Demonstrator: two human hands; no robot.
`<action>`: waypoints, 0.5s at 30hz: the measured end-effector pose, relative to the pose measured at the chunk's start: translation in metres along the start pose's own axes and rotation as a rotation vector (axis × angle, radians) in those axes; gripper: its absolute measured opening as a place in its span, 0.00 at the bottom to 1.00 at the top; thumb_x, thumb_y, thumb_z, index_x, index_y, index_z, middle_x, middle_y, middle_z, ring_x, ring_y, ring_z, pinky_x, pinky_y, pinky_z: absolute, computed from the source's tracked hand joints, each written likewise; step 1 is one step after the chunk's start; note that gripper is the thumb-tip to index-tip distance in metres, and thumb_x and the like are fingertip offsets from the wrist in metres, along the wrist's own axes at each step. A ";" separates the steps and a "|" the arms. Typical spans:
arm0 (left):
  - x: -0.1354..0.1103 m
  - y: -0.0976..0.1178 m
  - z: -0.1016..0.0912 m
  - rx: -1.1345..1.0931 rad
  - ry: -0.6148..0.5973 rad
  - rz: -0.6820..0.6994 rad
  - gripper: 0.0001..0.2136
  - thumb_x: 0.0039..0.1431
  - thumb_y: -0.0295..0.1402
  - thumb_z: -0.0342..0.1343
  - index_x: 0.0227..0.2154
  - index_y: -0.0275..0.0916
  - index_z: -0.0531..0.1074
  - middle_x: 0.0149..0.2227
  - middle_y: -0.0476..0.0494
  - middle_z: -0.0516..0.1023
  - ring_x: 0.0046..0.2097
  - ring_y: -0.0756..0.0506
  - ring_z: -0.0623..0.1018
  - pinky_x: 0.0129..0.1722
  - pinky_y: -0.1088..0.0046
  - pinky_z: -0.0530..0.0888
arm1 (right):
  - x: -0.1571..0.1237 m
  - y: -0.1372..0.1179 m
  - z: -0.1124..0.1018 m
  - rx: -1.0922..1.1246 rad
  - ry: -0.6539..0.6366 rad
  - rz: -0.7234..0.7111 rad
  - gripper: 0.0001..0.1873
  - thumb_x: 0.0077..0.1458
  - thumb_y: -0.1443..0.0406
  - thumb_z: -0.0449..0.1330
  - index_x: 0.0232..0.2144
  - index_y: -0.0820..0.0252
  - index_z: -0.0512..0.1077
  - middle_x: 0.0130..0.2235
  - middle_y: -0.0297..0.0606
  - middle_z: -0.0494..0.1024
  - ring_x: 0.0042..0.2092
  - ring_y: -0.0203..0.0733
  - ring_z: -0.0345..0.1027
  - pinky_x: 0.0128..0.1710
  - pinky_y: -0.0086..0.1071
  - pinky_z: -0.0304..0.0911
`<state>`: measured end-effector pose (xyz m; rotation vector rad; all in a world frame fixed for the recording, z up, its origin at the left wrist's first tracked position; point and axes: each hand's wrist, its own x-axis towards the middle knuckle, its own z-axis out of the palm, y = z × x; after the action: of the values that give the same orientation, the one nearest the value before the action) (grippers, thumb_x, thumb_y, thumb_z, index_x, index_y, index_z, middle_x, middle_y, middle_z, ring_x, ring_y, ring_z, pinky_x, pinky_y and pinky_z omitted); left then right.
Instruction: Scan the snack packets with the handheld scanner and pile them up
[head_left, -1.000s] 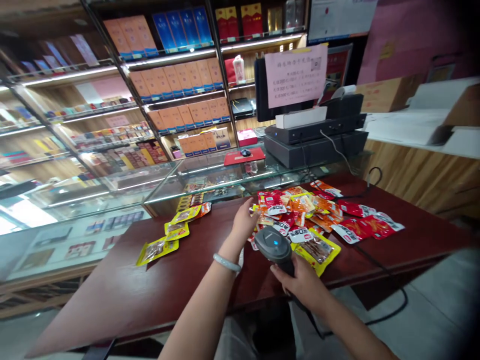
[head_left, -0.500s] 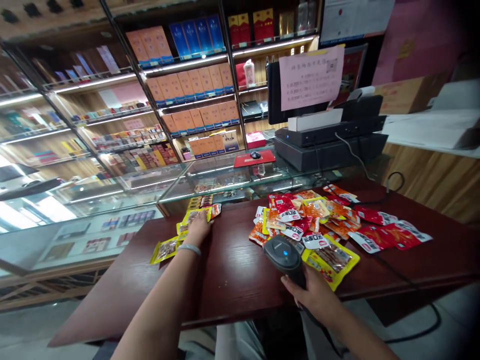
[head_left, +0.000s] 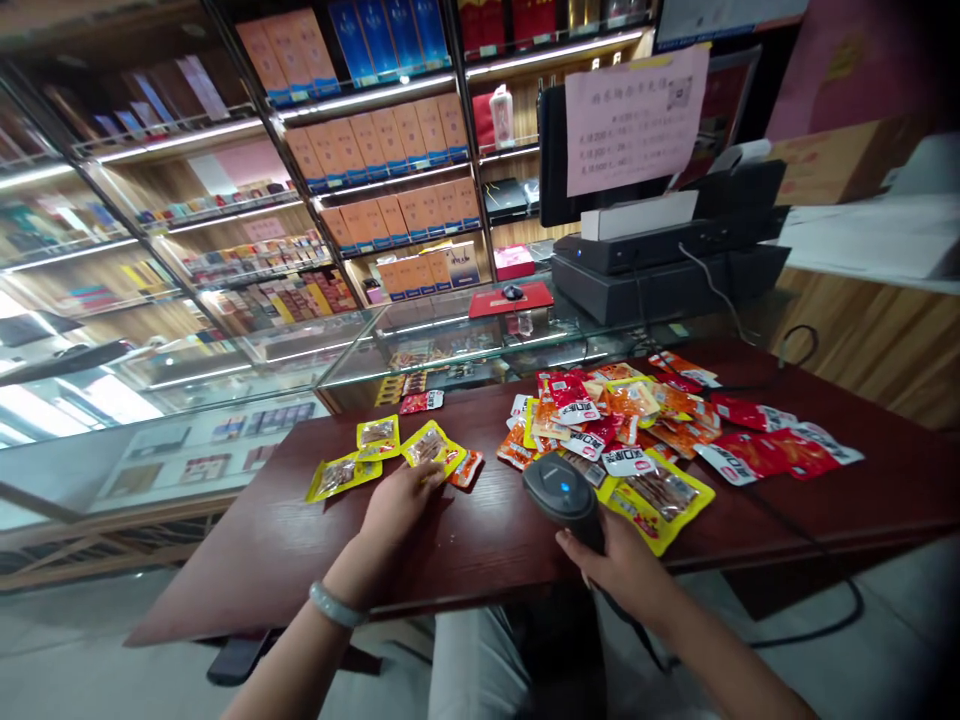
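Note:
My right hand [head_left: 622, 570] grips the handle of a black barcode scanner [head_left: 562, 492] with a blue light, held over the near edge of the dark red table [head_left: 480, 550]. My left hand [head_left: 401, 500], a pale bangle on its wrist, rests fingers-down on a yellow snack packet [head_left: 429, 446] and an orange one [head_left: 466, 468] beside it. Two more yellow packets [head_left: 343, 473] lie just to the left. A heap of red, orange and yellow snack packets [head_left: 637, 420] covers the table's right half.
A glass display counter [head_left: 360, 350] runs behind the table. A black till with a monitor and pink notice [head_left: 637, 120] stands at the back right. Shelves of boxed goods [head_left: 375, 150] fill the wall. A black cable [head_left: 810, 620] trails off the table's right side.
My left hand has drawn back from the far left packets toward me, dragging a yellow and an orange packet nearer. The scanner has stayed in my right hand, almost still.

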<state>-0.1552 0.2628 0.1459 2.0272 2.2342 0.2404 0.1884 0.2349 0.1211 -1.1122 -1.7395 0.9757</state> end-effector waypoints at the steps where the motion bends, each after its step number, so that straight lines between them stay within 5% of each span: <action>1: -0.003 -0.001 -0.003 0.025 0.032 -0.060 0.20 0.69 0.45 0.46 0.52 0.43 0.78 0.52 0.37 0.83 0.53 0.38 0.81 0.53 0.64 0.73 | 0.000 -0.001 0.000 -0.001 -0.008 0.002 0.19 0.56 0.55 0.62 0.47 0.58 0.78 0.50 0.53 0.86 0.54 0.64 0.78 0.57 0.57 0.70; 4: 0.000 -0.001 -0.006 0.187 0.142 -0.277 0.29 0.65 0.53 0.47 0.51 0.32 0.76 0.50 0.25 0.81 0.55 0.30 0.79 0.54 0.57 0.72 | -0.001 -0.003 0.002 0.010 -0.044 0.009 0.18 0.56 0.56 0.61 0.45 0.58 0.78 0.48 0.53 0.86 0.52 0.63 0.79 0.56 0.56 0.71; 8: 0.019 0.012 -0.001 0.206 0.140 -0.409 0.44 0.62 0.61 0.46 0.65 0.22 0.62 0.55 0.14 0.77 0.59 0.24 0.76 0.55 0.51 0.70 | -0.004 -0.008 0.006 0.027 -0.049 -0.011 0.17 0.56 0.57 0.62 0.45 0.60 0.78 0.47 0.53 0.86 0.50 0.61 0.80 0.54 0.54 0.72; 12: 0.046 0.025 0.005 0.061 0.086 -0.393 0.55 0.54 0.56 0.60 0.73 0.24 0.42 0.57 0.15 0.76 0.58 0.25 0.78 0.53 0.54 0.72 | -0.007 -0.012 0.008 0.056 -0.036 -0.036 0.17 0.56 0.59 0.64 0.46 0.58 0.78 0.48 0.50 0.86 0.51 0.60 0.80 0.55 0.52 0.72; 15: 0.062 0.024 0.011 -0.152 0.065 -0.431 0.55 0.48 0.47 0.69 0.72 0.23 0.48 0.55 0.17 0.78 0.56 0.27 0.80 0.49 0.60 0.74 | -0.008 -0.012 0.006 0.084 -0.025 -0.036 0.15 0.56 0.60 0.64 0.45 0.58 0.78 0.48 0.49 0.87 0.50 0.60 0.80 0.54 0.52 0.73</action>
<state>-0.1354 0.3270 0.1416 1.4387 2.5313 0.4201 0.1812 0.2221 0.1281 -1.0156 -1.7163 1.0353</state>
